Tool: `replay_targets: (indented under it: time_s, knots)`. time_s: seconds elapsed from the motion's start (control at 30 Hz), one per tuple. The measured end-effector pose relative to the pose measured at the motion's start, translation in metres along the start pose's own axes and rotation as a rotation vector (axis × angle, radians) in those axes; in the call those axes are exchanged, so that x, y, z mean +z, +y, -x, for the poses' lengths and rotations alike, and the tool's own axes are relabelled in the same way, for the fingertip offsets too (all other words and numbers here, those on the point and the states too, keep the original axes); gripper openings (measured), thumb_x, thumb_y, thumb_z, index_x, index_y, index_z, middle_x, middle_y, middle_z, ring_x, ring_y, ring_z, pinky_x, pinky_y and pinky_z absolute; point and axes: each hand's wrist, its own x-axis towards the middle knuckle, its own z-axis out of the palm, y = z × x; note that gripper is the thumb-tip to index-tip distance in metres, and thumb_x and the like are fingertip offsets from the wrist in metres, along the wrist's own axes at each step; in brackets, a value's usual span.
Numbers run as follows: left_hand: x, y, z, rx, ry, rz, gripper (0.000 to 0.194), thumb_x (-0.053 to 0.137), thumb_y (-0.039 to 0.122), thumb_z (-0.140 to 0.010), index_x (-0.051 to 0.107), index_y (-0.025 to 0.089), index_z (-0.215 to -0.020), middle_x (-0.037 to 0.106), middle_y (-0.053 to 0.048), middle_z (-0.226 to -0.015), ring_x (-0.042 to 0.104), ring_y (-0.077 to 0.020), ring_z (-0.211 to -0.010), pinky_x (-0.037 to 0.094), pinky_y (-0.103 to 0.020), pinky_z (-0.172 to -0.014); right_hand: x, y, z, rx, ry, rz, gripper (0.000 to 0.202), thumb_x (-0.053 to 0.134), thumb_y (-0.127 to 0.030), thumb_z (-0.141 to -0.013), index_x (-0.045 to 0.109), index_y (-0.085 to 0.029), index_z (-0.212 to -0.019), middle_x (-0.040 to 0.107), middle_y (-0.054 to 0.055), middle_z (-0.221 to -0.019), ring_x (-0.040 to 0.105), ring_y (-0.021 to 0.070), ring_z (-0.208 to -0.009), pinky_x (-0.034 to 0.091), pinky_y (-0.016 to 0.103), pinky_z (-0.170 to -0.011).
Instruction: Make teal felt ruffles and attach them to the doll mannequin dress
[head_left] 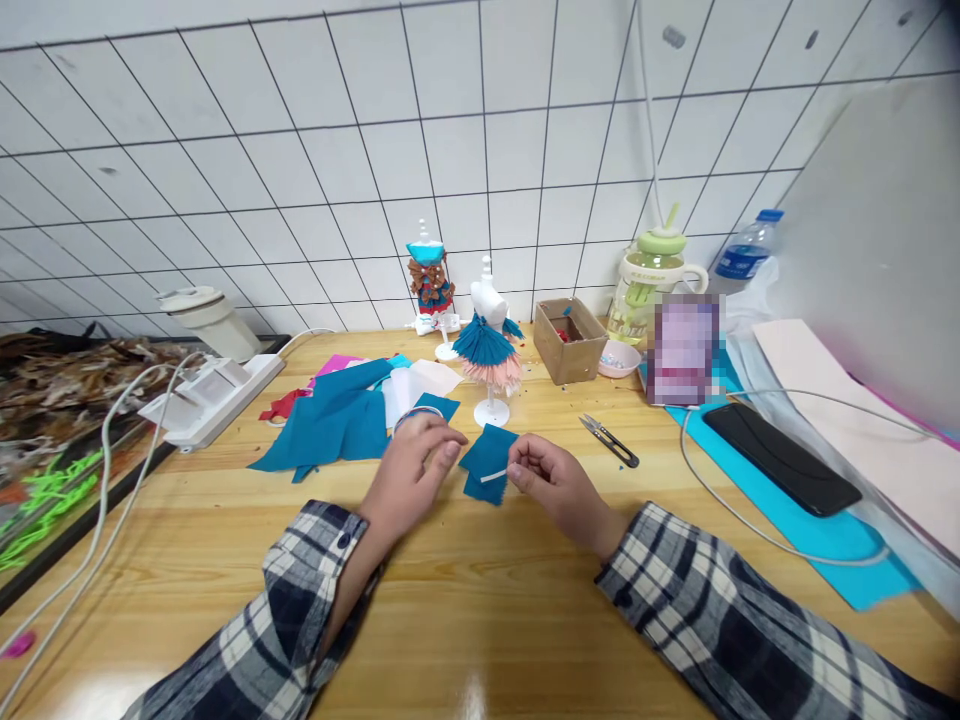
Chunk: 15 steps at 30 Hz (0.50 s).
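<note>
My right hand [551, 485] pinches one end of a thin white strip [493, 477], which reaches left across small teal fabric pieces [486, 452]. Beside those pieces, my left hand [416, 470] is held with its fingers loosely stretched out and nothing seen in them. A pale round edge [417, 413] and another teal scrap [442, 405] show just behind it; what the round thing is I cannot tell. Beyond both hands stands a small white dress form [489, 300] on a stand, wearing a teal and pink pleated dress [484, 345].
Thread snips [609, 440] lie right of my right hand. Teal cloth [330, 420] spreads at the left, near a power strip [225, 395]. Farther back are a second dressed form [429, 280], a cardboard box [570, 355] and a pink bowl [619, 360]. A black phone [780, 455] and cables are at right.
</note>
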Motion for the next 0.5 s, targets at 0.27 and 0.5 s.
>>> replay_targets:
  time_s: [0.27, 0.5]
  knots:
    - [0.025, 0.026, 0.014, 0.085, -0.139, 0.224, 0.034, 0.044, 0.039, -0.094, 0.072, 0.022, -0.082, 0.063, -0.004, -0.088, 0.057, -0.0173, -0.086, 0.043, -0.033, -0.083, 0.001, 0.005, -0.003, 0.024, 0.061, 0.015, 0.016, 0.057, -0.034, -0.081, 0.052, -0.019, -0.077, 0.045, -0.005, -0.06, 0.042, 0.0098, -0.055, 0.035, 0.021, -0.051]
    - [0.022, 0.024, 0.011, -0.059, -0.167, 0.459, 0.038, 0.048, 0.041, -0.092, 0.072, 0.02, -0.072, 0.062, -0.005, -0.084, 0.059, -0.0172, -0.083, 0.047, -0.031, -0.079, -0.004, 0.012, -0.008, 0.08, 0.132, 0.212, 0.019, 0.055, -0.034, -0.084, 0.064, -0.018, -0.081, 0.059, -0.001, -0.066, 0.05, 0.0118, -0.057, 0.042, 0.025, -0.056]
